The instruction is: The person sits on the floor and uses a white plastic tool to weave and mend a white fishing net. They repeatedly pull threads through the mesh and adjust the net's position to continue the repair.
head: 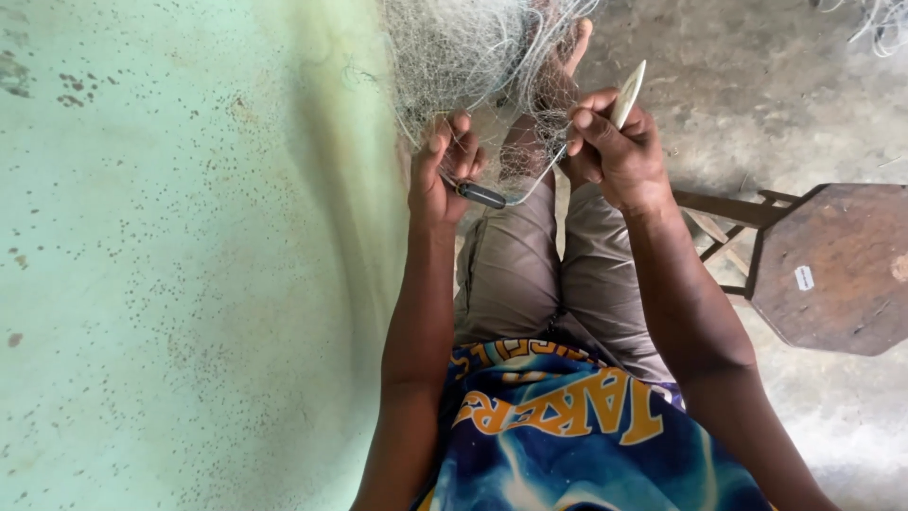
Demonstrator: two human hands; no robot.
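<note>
Head view — left hand (443,175) is gripping a small dark knife (480,195) and the pale net (473,57) hanging at top centre, right hand (615,151) is pinching a cream netting needle (628,93) — wooden stool (832,270) sitting right.

Left hand (443,175) grips dark knife (480,195); right hand (615,151) holds pale netting needle (628,93) at net (463,52).

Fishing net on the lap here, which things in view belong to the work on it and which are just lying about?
In use:
fishing net
pale netting needle in the right hand
small dark tool in the left hand

Lying about:
wooden stool
loose netting on the floor
</note>
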